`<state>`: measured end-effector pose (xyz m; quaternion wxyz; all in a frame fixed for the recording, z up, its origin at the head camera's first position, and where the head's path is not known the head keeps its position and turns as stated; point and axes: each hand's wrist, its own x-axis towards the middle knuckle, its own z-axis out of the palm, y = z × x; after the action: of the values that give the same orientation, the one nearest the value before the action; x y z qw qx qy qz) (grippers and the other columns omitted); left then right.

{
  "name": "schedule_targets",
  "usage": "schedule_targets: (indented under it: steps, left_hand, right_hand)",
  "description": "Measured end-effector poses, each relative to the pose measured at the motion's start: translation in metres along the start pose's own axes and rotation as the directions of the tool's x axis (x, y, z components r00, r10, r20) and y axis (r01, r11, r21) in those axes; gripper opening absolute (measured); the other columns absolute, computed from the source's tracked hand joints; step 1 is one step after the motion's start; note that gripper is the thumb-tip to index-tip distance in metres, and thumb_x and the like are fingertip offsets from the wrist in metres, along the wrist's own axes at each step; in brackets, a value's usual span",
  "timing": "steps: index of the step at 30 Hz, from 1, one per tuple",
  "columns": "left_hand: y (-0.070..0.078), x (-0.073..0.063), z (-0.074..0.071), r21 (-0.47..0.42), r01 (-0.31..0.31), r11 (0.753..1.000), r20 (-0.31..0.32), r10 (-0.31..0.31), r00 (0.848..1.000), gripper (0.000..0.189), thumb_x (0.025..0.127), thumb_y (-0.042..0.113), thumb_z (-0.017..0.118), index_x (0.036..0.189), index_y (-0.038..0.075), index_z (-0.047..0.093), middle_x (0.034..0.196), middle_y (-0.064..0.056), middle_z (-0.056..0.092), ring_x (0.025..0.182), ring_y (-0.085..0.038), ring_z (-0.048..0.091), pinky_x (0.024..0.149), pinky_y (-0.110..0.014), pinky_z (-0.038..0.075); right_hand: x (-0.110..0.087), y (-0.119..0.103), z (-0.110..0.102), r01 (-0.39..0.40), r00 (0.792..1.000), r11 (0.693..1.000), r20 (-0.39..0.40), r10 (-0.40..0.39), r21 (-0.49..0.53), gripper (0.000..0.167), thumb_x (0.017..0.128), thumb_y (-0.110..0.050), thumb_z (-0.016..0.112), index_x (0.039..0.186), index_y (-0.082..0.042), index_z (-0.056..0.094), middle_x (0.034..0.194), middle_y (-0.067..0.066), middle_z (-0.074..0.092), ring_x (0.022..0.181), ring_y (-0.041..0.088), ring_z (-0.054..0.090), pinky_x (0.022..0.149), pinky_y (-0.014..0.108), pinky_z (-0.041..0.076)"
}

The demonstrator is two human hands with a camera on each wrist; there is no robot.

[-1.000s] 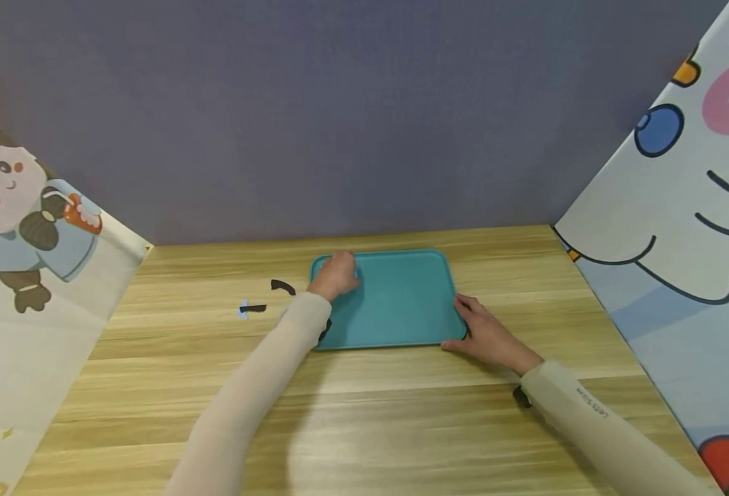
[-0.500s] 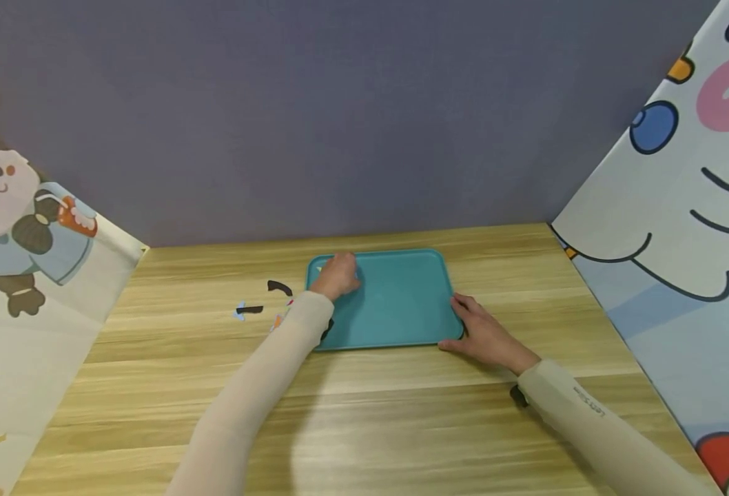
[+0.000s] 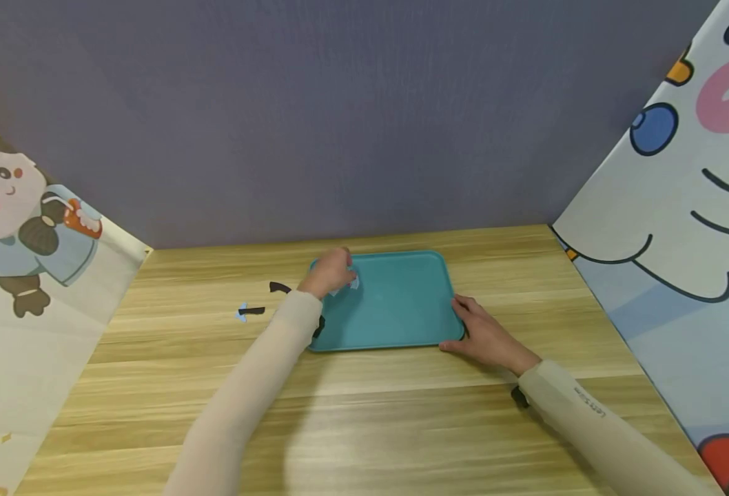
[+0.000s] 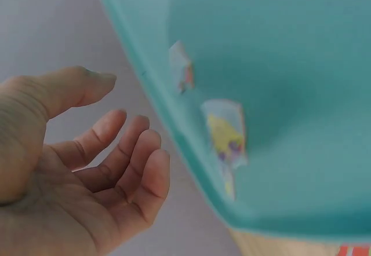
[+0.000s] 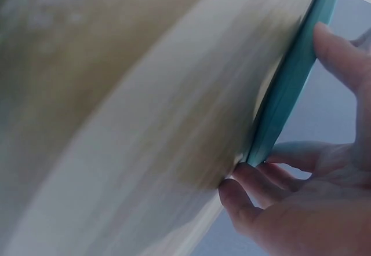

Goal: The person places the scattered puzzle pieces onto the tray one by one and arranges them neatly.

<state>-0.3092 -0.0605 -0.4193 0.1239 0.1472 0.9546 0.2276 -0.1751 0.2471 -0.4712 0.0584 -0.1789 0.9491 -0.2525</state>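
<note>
My left hand (image 3: 327,274) is over the left side of a teal tray (image 3: 398,300). In the left wrist view its fingers are loosely bent, with nothing between them. Small printed scraps lie inside the tray near its rim: a pale one with a yellow patch (image 4: 226,131) and a smaller whitish one (image 4: 181,68). The right hand (image 3: 485,336) holds the tray's near right corner, thumb at the front edge and fingers along the side. In the right wrist view, fingertips meet the teal rim (image 5: 290,88).
Left of the tray, a curved black strip (image 3: 280,286) lies on the wooden table (image 3: 364,427). Near it, a straight black strip (image 3: 251,311) lies across a light-blue piece (image 3: 241,317). A grey-blue panel (image 3: 352,117) stands behind, with cartoon-printed panels at both sides.
My left hand has shifted slightly left and its fingers have loosened, bringing pale scraps in the tray into view. The right hand has stayed at the tray corner.
</note>
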Motion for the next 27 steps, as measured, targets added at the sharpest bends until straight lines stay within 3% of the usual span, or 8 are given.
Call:
schedule_targets:
  steps: [4, 12, 19, 27]
  left_hand:
    - [-0.005, -0.006, -0.015, -0.017, 0.025, 1.000, -0.032, -0.026, 0.999, 0.036, 0.090, 0.020, 0.062, 0.118, -0.001, 0.055, 0.109, -0.014, 0.058, 0.082, -0.021, 0.056, 0.074, -0.036, 0.047]
    - [-0.013, -0.022, -0.036, -0.015, -0.010, 1.000, -0.103, 0.009, 0.995, 0.028, 0.090, 0.016, 0.061, 0.113, 0.001, 0.057, 0.095, -0.011, 0.059, 0.087, -0.024, 0.056, 0.074, -0.038, 0.047]
    - [-0.023, -0.039, -0.041, 0.008, -0.029, 1.000, -0.124, 0.030, 0.992, 0.026, 0.089, 0.013, 0.061, 0.111, 0.000, 0.058, 0.100, -0.014, 0.061, 0.093, -0.027, 0.056, 0.079, -0.039, 0.047]
    - [-0.041, -0.062, -0.045, 0.033, -0.059, 0.998, -0.147, 0.063, 0.987, 0.026, 0.087, 0.011, 0.061, 0.110, -0.001, 0.059, 0.099, -0.017, 0.062, 0.090, -0.029, 0.058, 0.077, -0.041, 0.047]
  right_hand:
    - [0.001, -0.002, -0.001, -0.003, 1.000, 1.000, 0.008, 0.003, 0.002, 0.096, 0.080, -0.044, 0.073, 0.142, 0.012, 0.025, 0.148, 0.025, 0.022, 0.132, 0.041, 0.028, 0.102, 0.052, 0.031]
    - [0.001, -0.001, -0.002, 0.000, 1.000, 1.000, 0.026, -0.001, 0.013, 0.096, 0.081, -0.043, 0.073, 0.142, 0.013, 0.024, 0.148, 0.025, 0.022, 0.132, 0.041, 0.028, 0.102, 0.052, 0.031]
    - [0.001, 0.000, -0.003, 0.011, 1.000, 1.000, 0.012, -0.012, 0.010, 0.096, 0.080, -0.043, 0.073, 0.141, 0.013, 0.026, 0.147, 0.025, 0.023, 0.131, 0.042, 0.029, 0.101, 0.053, 0.032]
    - [0.000, -0.003, -0.003, 0.016, 1.000, 1.000, 0.006, -0.016, 0.005, 0.095, 0.081, -0.044, 0.072, 0.140, 0.015, 0.027, 0.146, 0.026, 0.025, 0.130, 0.043, 0.030, 0.100, 0.054, 0.032]
